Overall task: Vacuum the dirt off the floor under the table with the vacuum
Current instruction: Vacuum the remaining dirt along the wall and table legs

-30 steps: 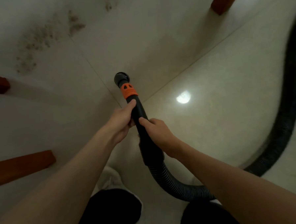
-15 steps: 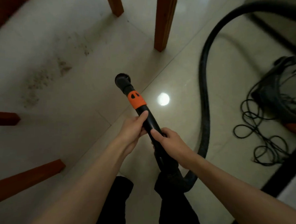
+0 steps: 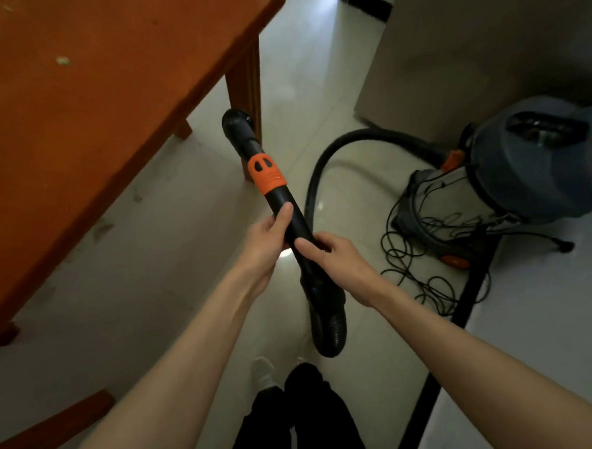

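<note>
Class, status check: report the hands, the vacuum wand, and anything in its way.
Left hand and right hand grip the vacuum wand. Nozzle raised, off the floor. Table leg right behind the nozzle.

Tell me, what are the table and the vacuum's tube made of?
Table: looks like wood with a reddish-brown, fairly matte finish; faint grain on the leg. Tube: probably hard black plastic, smooth with a slight sheen, carrying an orange collar that may be plastic or rubber.

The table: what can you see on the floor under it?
Under the table, some dirt shows on the floor near its edge. The tabletop covers the floor further in.
</note>
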The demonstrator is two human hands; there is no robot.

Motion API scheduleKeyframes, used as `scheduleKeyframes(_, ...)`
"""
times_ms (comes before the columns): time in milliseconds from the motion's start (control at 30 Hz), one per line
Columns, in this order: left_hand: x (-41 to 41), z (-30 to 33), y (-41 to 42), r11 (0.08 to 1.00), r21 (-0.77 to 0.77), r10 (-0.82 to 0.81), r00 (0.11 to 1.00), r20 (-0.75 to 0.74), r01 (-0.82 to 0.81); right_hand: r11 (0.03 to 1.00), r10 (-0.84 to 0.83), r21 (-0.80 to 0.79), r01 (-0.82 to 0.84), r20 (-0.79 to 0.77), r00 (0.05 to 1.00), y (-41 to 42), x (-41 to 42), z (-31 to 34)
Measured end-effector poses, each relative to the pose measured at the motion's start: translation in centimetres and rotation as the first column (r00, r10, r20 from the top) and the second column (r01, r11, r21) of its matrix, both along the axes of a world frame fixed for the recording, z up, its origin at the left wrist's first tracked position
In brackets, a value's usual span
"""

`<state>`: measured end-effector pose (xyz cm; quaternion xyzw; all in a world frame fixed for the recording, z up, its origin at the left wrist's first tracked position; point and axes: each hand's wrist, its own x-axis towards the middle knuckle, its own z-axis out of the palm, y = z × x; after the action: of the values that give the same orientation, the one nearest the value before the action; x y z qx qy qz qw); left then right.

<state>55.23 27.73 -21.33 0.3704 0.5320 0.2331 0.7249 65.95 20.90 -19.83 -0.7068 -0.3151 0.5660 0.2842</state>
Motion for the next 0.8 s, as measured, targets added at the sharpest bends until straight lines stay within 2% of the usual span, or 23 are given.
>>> scheduleKeyframes(233,2.7,7.0,2.0,0.981,0.145,-0.129,0.992,-0.003,0.128,0.995,0.012,0.094,-0.011,-0.019,1.000,1.2,3.4,6.4)
scheduleKeyframes(400,9.1,9.9,2.6,0.971,0.175,-0.173,0.984,0.035,0.165,0.989,0.023,0.144,-0.024,0.012,1.000,1.8,11.0,9.2)
scheduleKeyframes(533,16.7,9.1,2.5,0.990,0.100,-0.103,0.994,0.041,0.099,0.983,-0.068,0.178,0.045,0.126,0.990,2.1,21.7,8.1)
scheduleKeyframes(600,20.8,7.5,2.3,0.998,0.049,-0.050,0.999,0.019,0.049,0.988,-0.098,0.142,0.067,0.225,0.970,2.3,27.7,6.2)
scheduleKeyframes(800,32.5,1.8,1.9,0.997,-0.051,0.058,0.996,-0.069,-0.061,1.000,-0.001,0.000,0.001,0.453,0.892,2.6,43.8,0.9)
